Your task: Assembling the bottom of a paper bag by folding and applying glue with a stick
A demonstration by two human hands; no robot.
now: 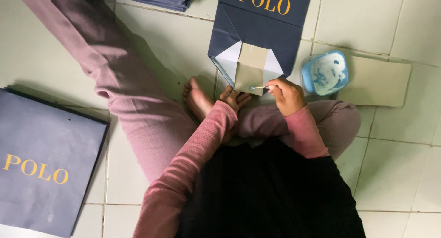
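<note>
One navy paper bag (pixel 257 31), right hand (pixel 287 96) gripping one small brush (pixel 258 87), left hand (pixel 234 98) steadying bag, one glue tub (pixel 325 72).

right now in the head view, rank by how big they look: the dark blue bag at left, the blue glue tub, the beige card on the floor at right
1. dark blue bag, by far the largest, and partly cut off by the frame.
2. beige card, part hidden under the tub.
3. blue glue tub, smallest.

My navy paper bag (pixel 257 33) bears gold lettering, its folded base grey-beige. The glue tub (pixel 325 73) is light blue; my sleeves are dusty pink.
</note>
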